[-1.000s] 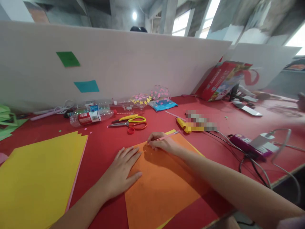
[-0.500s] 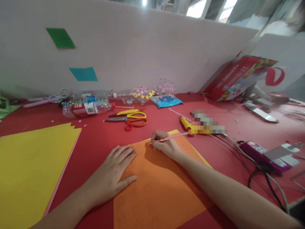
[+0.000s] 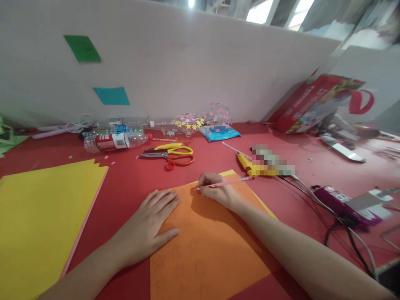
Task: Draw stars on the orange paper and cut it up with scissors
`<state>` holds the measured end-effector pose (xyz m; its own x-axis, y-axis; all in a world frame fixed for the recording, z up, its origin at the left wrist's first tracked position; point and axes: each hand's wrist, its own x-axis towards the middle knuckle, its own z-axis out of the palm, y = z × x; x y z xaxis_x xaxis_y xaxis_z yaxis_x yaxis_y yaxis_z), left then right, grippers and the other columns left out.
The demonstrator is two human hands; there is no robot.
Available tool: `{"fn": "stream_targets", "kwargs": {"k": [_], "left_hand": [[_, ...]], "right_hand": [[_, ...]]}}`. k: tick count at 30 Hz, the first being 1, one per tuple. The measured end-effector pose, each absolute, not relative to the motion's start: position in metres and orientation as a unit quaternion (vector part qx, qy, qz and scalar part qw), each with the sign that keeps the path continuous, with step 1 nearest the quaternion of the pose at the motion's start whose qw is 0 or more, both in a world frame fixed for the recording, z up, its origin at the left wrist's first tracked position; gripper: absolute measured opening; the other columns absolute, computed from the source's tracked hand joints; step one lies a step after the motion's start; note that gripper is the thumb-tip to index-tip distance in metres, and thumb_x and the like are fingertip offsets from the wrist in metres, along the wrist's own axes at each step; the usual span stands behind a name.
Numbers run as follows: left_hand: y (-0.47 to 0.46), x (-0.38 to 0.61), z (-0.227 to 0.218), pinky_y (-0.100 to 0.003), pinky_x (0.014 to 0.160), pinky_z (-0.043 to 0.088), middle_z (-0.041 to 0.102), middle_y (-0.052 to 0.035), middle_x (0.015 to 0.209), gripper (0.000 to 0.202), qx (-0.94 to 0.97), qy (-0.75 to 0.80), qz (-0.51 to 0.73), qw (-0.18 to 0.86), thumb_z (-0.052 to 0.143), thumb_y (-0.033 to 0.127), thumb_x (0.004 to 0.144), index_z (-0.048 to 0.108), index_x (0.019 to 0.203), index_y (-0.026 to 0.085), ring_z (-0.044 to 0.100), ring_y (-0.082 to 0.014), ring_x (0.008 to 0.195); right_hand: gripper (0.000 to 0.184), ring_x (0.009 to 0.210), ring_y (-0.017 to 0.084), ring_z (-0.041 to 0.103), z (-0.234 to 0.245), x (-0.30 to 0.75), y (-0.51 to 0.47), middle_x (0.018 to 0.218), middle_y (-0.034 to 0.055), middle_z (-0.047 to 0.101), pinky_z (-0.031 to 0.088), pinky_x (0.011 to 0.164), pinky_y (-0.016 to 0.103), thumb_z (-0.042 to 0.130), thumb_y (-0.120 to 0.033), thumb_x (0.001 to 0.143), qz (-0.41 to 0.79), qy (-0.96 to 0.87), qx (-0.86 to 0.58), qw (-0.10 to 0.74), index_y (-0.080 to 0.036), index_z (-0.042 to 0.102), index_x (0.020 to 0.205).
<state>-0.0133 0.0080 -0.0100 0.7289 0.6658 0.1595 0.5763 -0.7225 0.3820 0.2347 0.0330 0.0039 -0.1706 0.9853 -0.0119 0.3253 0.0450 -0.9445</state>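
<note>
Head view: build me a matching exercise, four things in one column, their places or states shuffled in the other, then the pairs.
1. Pink pencil
2. Left hand
3. Scissors
4. Blue paper piece

A. On the white panel
B. On the red tabletop beside a red cap
C. Held in the right hand
D. Spread at the left edge of the orange sheet

Pairs: 1-C; 2-D; 3-B; 4-A

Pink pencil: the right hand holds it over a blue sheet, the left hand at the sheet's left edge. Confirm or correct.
The sheet is orange, not blue, as the head view shows. The right hand does hold the pink pencil over it, the left hand at its left edge.
</note>
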Motion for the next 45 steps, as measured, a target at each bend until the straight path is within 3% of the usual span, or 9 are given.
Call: {"fn": "stream_targets", "kwargs": {"k": [8, 15, 24, 33, 45], "left_hand": [[0.0086, -0.0127, -0.008, -0.053, 0.114, 0.02, 0.043, -0.0062, 0.149, 0.057, 0.916, 0.339, 0.144, 0.161, 0.053, 0.049, 0.092, 0.043, 0.144, 0.028, 0.035, -0.0309, 0.137], [0.0094, -0.0115, -0.0081, -0.055, 0.114, 0.017, 0.039, -0.0095, 0.151, 0.061, 0.921, 0.347, 0.102, 0.146, 0.045, 0.054, 0.094, 0.043, 0.144, 0.019, 0.03, -0.0309, 0.139], [0.0087, -0.0136, -0.0099, -0.054, 0.114, 0.019, 0.042, -0.0076, 0.149, 0.057, 0.919, 0.342, 0.128, 0.152, 0.049, 0.051, 0.093, 0.044, 0.143, 0.024, 0.032, -0.0313, 0.138], [0.0082, -0.0116, -0.0057, -0.054, 0.115, 0.018, 0.038, -0.0099, 0.151, 0.063, 0.926, 0.347, 0.079, 0.125, 0.037, 0.057, 0.096, 0.041, 0.144, 0.017, 0.029, -0.03, 0.14], [0.008, -0.0126, -0.0074, -0.053, 0.115, 0.018, 0.036, -0.01, 0.152, 0.065, 0.927, 0.345, 0.079, 0.121, 0.034, 0.06, 0.096, 0.04, 0.145, 0.017, 0.028, -0.0294, 0.141]], "right_hand": [[0.007, 0.047, 0.01, 0.045, 0.0065, 0.234, 0.0332, 0.054, -0.0048, 0.054, 0.031, 0.043, 0.02, 0.051, -0.016, 0.066, 0.459, -0.604, -0.539, 0.365, -0.022, 0.049, 0.064], [0.009, 0.046, 0.009, 0.043, 0.0074, 0.2334, 0.0329, 0.052, -0.0051, 0.052, 0.03, 0.043, 0.019, 0.052, -0.014, 0.065, 0.461, -0.605, -0.534, 0.369, -0.022, 0.048, 0.062], [0.01, 0.046, 0.01, 0.046, 0.0046, 0.2337, 0.0337, 0.053, -0.0052, 0.055, 0.031, 0.043, 0.019, 0.05, -0.013, 0.067, 0.466, -0.611, -0.529, 0.361, -0.022, 0.047, 0.064], [0.011, 0.045, 0.01, 0.043, 0.0017, 0.2326, 0.034, 0.051, -0.0055, 0.053, 0.031, 0.042, 0.019, 0.049, -0.013, 0.067, 0.446, -0.61, -0.537, 0.375, -0.022, 0.046, 0.063], [0.014, 0.045, 0.011, 0.044, 0.0005, 0.2316, 0.0336, 0.053, -0.0048, 0.053, 0.033, 0.042, 0.021, 0.048, -0.012, 0.07, 0.425, -0.607, -0.537, 0.403, -0.024, 0.045, 0.063]]}}
